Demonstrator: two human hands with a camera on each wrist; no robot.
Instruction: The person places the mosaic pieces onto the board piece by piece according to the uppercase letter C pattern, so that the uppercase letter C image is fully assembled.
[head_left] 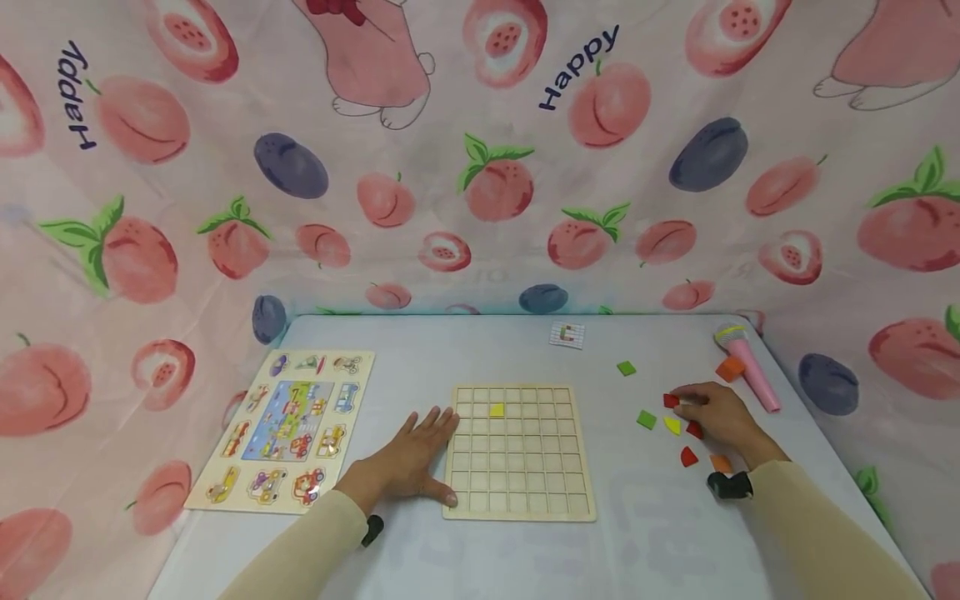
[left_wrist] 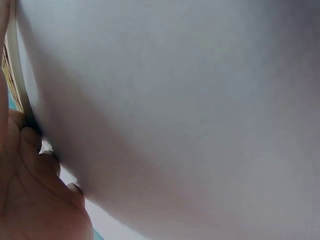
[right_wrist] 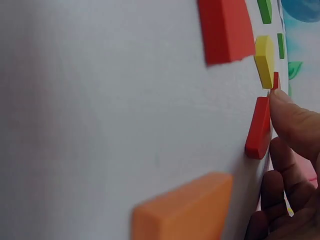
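Note:
A square wooden grid board (head_left: 525, 479) lies flat with one yellow tile (head_left: 497, 410) in an upper-left cell. My left hand (head_left: 405, 462) spreads its fingers along the board's left edge, fingertips at the upper edge and thumb at the lower corner. Over on the right, my right hand (head_left: 723, 417) pinches a small red tile (head_left: 671, 401) between thumb and fingers; in the right wrist view the thumb (right_wrist: 295, 122) covers most of it. Close by lie a yellow piece (right_wrist: 265, 60), a red piece (right_wrist: 259, 130), another red piece (head_left: 688, 457) and an orange piece (right_wrist: 185, 207).
Two green tiles lie left of my right hand, the nearer green tile (head_left: 647, 419) beside the yellow piece. A pink toy microphone (head_left: 753, 371) and an orange piece (head_left: 730, 369) are behind it. A picture card (head_left: 567, 335) lies at the back, a vehicle puzzle (head_left: 225, 479) at left.

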